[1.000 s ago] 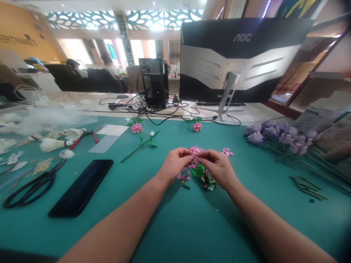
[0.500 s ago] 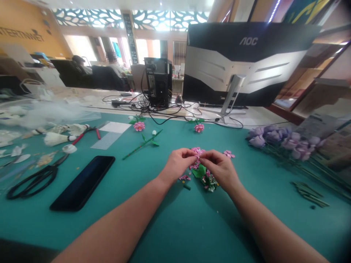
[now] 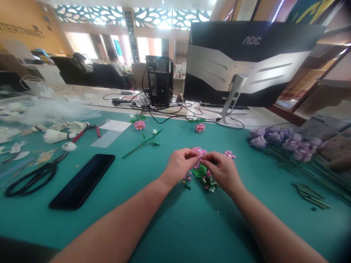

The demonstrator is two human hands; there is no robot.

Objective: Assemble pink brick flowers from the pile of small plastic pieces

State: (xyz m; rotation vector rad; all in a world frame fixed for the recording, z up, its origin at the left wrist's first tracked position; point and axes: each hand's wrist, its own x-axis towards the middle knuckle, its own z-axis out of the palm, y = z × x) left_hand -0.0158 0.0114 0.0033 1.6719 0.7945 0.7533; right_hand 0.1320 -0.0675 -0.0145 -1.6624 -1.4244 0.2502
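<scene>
I see my left hand [image 3: 181,166] and right hand [image 3: 221,170] meeting, fingertips [image 3: 197,155] pinched closed, though what they grip is too small for me to tell. Just beneath lies a pink-and-green brick flower [image 3: 204,176] on the teal cutting mat [image 3: 175,233], whose far edge runs toward an AOC monitor [image 3: 251,41].

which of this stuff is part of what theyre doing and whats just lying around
In use: left hand, right hand, pink pieces, green leaves, pink flowers, stem.
Lying about: phone, scissors, shuttlecocks, monitor.
</scene>
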